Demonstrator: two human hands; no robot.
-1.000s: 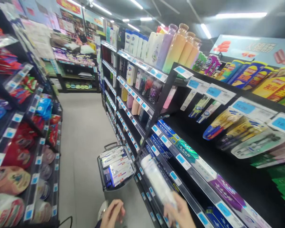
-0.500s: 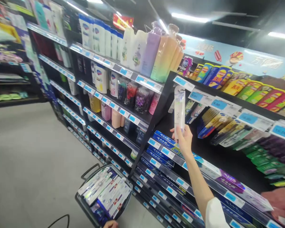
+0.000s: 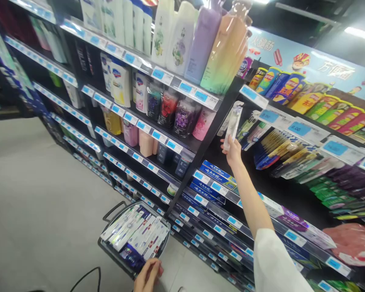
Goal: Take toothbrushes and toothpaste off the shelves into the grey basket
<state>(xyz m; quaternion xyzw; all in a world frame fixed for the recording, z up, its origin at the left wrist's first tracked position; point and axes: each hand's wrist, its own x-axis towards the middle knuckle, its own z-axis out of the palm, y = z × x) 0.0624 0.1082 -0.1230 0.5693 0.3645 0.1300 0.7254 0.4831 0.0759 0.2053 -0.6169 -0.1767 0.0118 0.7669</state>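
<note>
In my raised right hand [image 3: 233, 152] is a slim clear-and-white toothbrush pack [image 3: 232, 123], pinched near its lower end and tilted to the right at the top. It is level with the hanging toothbrush packs [image 3: 257, 134], just beside the dark shelf divider. My left hand [image 3: 148, 273] is low in the view, by the near edge of a dark basket [image 3: 112, 250]. Its fingers are curled together, and whether anything is inside them is hidden. The basket holds several white toothpaste boxes [image 3: 147, 231] and a dark purple pack [image 3: 132, 255].
Shelves of body wash bottles [image 3: 181, 40] run along the left. Blue toothpaste boxes [image 3: 214, 174] line the shelf under my right arm, and chip canisters [image 3: 310, 101] stand above. Something pink [image 3: 353, 243] sits at the right edge. Grey floor [image 3: 48, 202] stretches left.
The view has tipped down and closer to the shelves. My right hand has brought the toothbrush pack toward the hanging ones, tilting it. My left hand has come further into view beside the basket.
</note>
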